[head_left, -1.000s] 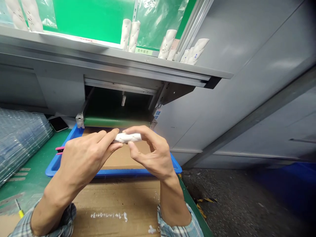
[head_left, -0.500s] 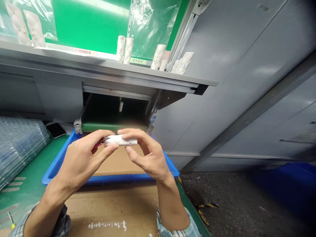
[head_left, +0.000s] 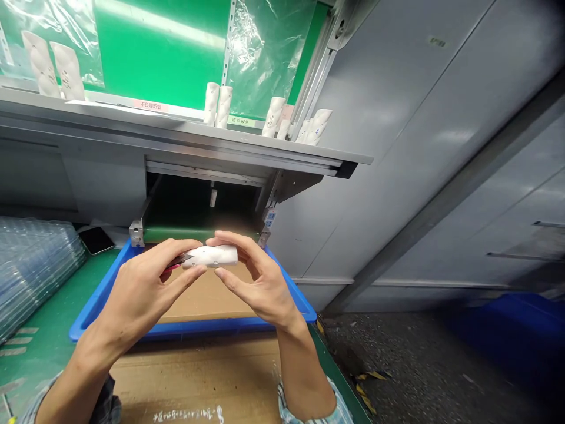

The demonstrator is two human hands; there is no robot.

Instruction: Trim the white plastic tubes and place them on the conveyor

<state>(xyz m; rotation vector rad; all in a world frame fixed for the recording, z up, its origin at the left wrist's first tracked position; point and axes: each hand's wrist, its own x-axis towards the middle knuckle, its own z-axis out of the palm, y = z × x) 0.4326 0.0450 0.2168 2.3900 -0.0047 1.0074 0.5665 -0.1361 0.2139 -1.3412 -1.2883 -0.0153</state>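
Grip closed in both hands, around one piece. Right hand point(head_left: 260, 280) pinching a white molded cylinder point(head_left: 212, 256), fingers on top, thumb beneath, cylinder level above the tray. Left hand point(head_left: 139, 288) clamped on a pink-handled blade point(head_left: 188, 257), tip at the cylinder's left end, thumb resting on that end. Dark specks on the cylinder; no cut discernible at this resolution. One cylinder in hand, more standing upright on the grey shelf.

Below: blue plastic tray point(head_left: 198, 330) lined with cardboard point(head_left: 207, 294). Beyond: green conveyor belt point(head_left: 176, 234) under the grey shelf point(head_left: 176, 141), white cylinders point(head_left: 273, 116) along it. Left of tray: stacked clear plastic trays point(head_left: 35, 265).
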